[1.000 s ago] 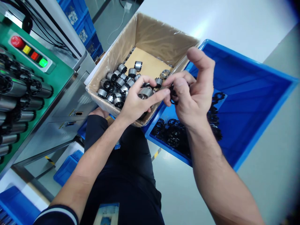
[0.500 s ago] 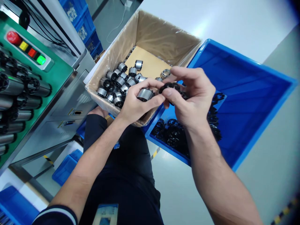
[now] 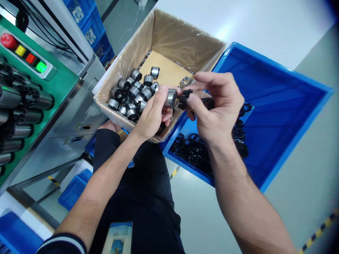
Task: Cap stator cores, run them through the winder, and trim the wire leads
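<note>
My left hand [image 3: 154,116] is closed around a silver metal cylinder [image 3: 170,98], its end turned toward my right hand. In my right hand [image 3: 218,106], thumb and fingers pinch a black toothed plastic ring [image 3: 183,101], just beside the cylinder's end; more black plastic [image 3: 208,103] shows within the palm. Both hands are over the near right edge of a plastic-lined cardboard box [image 3: 185,38]. Inside the box lie several silver cylinders with black ends [image 3: 134,92]. Under my right hand, a blue bin [image 3: 275,102] holds a pile of black rings [image 3: 194,148].
At left, a green machine panel [image 3: 62,84] carries stacked metal cylinders [image 3: 23,114] and a row of coloured buttons [image 3: 30,58]. Stacked blue crates [image 3: 91,30] stand behind. A white table [image 3: 254,21] extends beyond the box. Another blue bin [image 3: 75,188] sits low at left.
My left hand has rotated, turning the cylinder's end toward my right hand. The black ring in my right fingers has been tilted and now sits close to that end. The view shifts slightly.
</note>
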